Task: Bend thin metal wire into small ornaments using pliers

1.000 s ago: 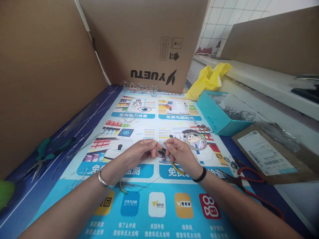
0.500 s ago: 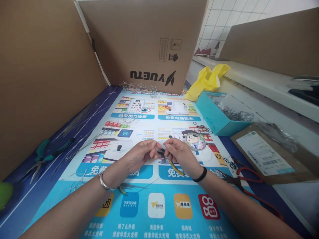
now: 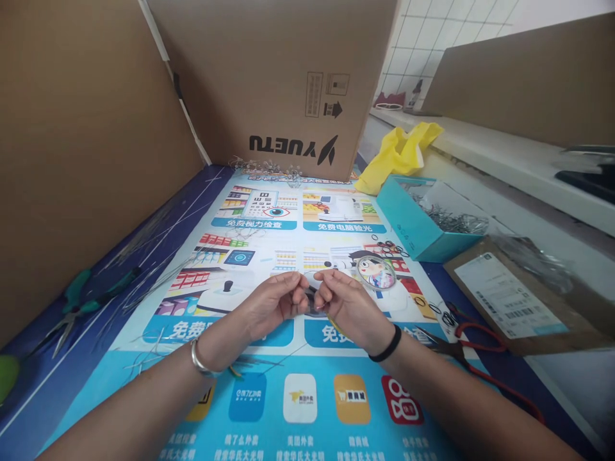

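Observation:
My left hand [image 3: 278, 298] and my right hand [image 3: 348, 304] meet over the middle of the printed sheet, fingertips a small gap apart. Thumb and forefinger are pinched together on each. What they pinch is too fine to make out. Below and between the fingers shows a dark tool part [image 3: 312, 292], with a bit of yellow handle [image 3: 337, 327] under my right hand; the rest is hidden. Thin wires [image 3: 259, 362] lie beside my left wrist. A round clear dish [image 3: 377, 273] sits just beyond my right hand.
On the left lie teal-handled pliers [image 3: 77, 304] and loose wires [image 3: 158, 278]. To the right are red-handled pliers [image 3: 459, 352], black rings [image 3: 449, 315], a blue box [image 3: 413, 224] of metal pieces and a labelled parcel [image 3: 519, 301]. Cardboard [image 3: 288, 77] stands behind.
My hands have turned slightly and their fingertips have come a little closer together. Less of the yellow handle shows under my right hand.

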A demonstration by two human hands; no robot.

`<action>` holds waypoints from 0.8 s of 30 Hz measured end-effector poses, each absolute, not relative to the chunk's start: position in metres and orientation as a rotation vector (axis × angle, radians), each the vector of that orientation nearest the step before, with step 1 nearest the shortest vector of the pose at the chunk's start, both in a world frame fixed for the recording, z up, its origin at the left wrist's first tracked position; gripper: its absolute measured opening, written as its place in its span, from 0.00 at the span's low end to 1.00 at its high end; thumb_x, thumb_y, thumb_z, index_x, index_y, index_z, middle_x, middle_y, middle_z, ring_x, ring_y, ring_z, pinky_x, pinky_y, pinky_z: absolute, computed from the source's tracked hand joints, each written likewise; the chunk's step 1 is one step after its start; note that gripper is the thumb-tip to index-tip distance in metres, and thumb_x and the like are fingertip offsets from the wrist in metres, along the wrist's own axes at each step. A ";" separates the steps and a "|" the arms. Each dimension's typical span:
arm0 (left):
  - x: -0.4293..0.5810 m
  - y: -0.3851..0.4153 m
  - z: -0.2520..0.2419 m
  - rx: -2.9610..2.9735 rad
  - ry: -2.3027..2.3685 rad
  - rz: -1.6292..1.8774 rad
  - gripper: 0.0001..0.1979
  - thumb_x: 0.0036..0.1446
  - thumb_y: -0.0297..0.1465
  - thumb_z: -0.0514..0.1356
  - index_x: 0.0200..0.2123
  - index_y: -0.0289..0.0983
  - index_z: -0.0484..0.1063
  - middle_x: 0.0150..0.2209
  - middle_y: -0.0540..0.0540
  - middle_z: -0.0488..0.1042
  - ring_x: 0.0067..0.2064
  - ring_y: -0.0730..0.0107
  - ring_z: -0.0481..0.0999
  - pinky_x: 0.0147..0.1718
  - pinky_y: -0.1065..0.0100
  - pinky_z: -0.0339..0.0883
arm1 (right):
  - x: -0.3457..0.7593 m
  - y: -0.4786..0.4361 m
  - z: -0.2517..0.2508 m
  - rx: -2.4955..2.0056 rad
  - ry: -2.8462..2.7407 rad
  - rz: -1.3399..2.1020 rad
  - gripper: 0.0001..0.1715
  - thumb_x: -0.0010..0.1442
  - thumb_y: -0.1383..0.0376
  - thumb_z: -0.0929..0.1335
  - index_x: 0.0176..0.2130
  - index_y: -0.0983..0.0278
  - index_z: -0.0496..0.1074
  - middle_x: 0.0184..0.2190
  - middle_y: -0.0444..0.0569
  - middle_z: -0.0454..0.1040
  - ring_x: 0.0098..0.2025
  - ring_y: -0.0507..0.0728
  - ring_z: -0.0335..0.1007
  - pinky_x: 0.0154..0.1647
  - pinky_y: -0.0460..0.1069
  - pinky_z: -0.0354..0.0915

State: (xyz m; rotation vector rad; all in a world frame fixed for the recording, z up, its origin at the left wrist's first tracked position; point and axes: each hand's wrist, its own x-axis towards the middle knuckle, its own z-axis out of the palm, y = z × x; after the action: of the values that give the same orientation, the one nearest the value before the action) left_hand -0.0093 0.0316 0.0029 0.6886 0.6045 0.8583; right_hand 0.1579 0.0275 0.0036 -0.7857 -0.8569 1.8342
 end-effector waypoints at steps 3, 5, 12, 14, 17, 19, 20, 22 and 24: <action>-0.009 0.032 0.002 0.692 0.619 0.869 0.12 0.57 0.36 0.58 0.29 0.33 0.69 0.19 0.53 0.62 0.25 0.77 0.66 0.30 0.73 0.61 | 0.157 0.027 0.003 -0.761 -0.870 1.843 0.11 0.56 0.58 0.68 0.35 0.63 0.69 0.18 0.38 0.60 0.24 0.49 0.63 0.31 0.47 0.61; -0.008 0.032 0.002 0.702 0.634 0.889 0.12 0.57 0.37 0.58 0.29 0.33 0.69 0.18 0.54 0.61 0.24 0.78 0.65 0.29 0.74 0.61 | 0.157 0.027 0.003 -0.753 -0.874 1.844 0.10 0.56 0.58 0.68 0.35 0.63 0.69 0.18 0.37 0.58 0.23 0.49 0.62 0.31 0.47 0.61; -0.004 0.031 0.004 0.724 0.719 0.938 0.12 0.55 0.39 0.60 0.28 0.35 0.67 0.16 0.55 0.60 0.21 0.79 0.63 0.26 0.75 0.59 | 0.157 0.028 0.001 -0.799 -0.930 1.829 0.12 0.55 0.57 0.69 0.36 0.62 0.69 0.18 0.37 0.57 0.24 0.49 0.61 0.32 0.48 0.62; -0.005 0.032 0.003 0.738 0.742 0.949 0.13 0.54 0.39 0.60 0.29 0.35 0.67 0.16 0.56 0.60 0.20 0.80 0.63 0.25 0.76 0.58 | 0.157 0.028 0.001 -0.789 -0.936 1.842 0.11 0.55 0.57 0.68 0.36 0.62 0.69 0.18 0.37 0.58 0.24 0.49 0.62 0.33 0.48 0.62; -0.006 0.033 0.002 0.763 0.765 0.958 0.13 0.55 0.40 0.60 0.30 0.36 0.67 0.16 0.56 0.61 0.20 0.80 0.63 0.24 0.76 0.56 | 0.156 0.029 0.001 -0.776 -0.945 1.840 0.11 0.56 0.58 0.68 0.35 0.62 0.69 0.18 0.37 0.59 0.24 0.49 0.62 0.33 0.48 0.61; -0.008 0.033 0.003 0.785 0.783 0.958 0.13 0.55 0.40 0.59 0.30 0.36 0.67 0.17 0.56 0.62 0.21 0.80 0.63 0.24 0.76 0.56 | 0.155 0.029 0.001 -0.793 -0.954 1.824 0.11 0.55 0.57 0.68 0.35 0.63 0.69 0.18 0.37 0.58 0.24 0.49 0.63 0.33 0.48 0.62; -0.008 0.034 0.003 0.799 0.797 0.955 0.13 0.55 0.41 0.58 0.30 0.36 0.67 0.17 0.55 0.62 0.21 0.80 0.63 0.24 0.76 0.56 | 0.154 0.029 0.002 -0.810 -0.958 1.814 0.12 0.55 0.57 0.68 0.35 0.63 0.69 0.18 0.37 0.58 0.24 0.50 0.63 0.33 0.48 0.62; -0.009 0.034 0.005 0.825 0.828 0.944 0.13 0.55 0.41 0.58 0.30 0.36 0.67 0.17 0.55 0.63 0.21 0.79 0.63 0.24 0.76 0.56 | 0.153 0.029 0.002 -0.844 -0.966 1.785 0.14 0.53 0.56 0.69 0.35 0.63 0.69 0.18 0.37 0.59 0.24 0.50 0.63 0.33 0.48 0.62; -0.010 0.034 0.007 0.852 0.852 0.926 0.13 0.55 0.41 0.59 0.30 0.35 0.67 0.18 0.54 0.63 0.22 0.79 0.64 0.25 0.76 0.56 | 0.152 0.029 0.003 -0.864 -0.976 1.741 0.15 0.52 0.56 0.69 0.36 0.63 0.69 0.17 0.37 0.60 0.23 0.50 0.63 0.32 0.48 0.62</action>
State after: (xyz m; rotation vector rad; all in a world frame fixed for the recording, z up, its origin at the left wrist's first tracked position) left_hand -0.0095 0.0335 0.0066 0.8520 0.8517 0.9265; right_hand 0.1525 0.0285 0.0028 -0.8643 -0.9759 1.7406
